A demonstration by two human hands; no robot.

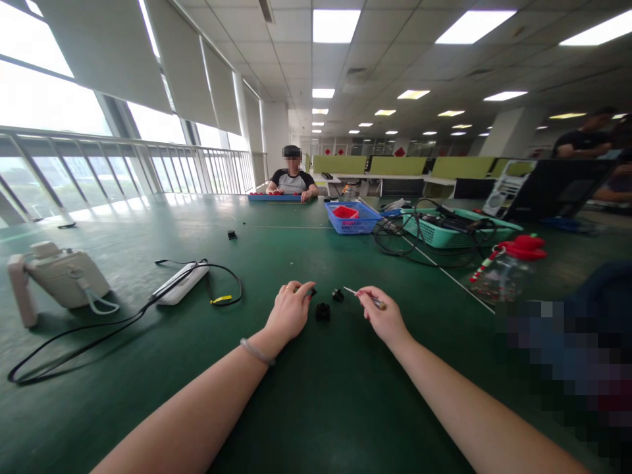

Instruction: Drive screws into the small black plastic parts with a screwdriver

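Note:
My left hand rests on the green table, its fingers pinched on a small black part. My right hand is closed on thin metal tweezers whose tip points left, toward the parts. Two more small black parts lie between the hands: one near the tweezers' tip and a larger one just in front of it. A bracelet sits on my left wrist.
A white power strip with a black cable lies to the left, and beyond it a beige device. A blue basket, a green tray of cables and a red-lidded jar stand right. Another person sits at the table's far end.

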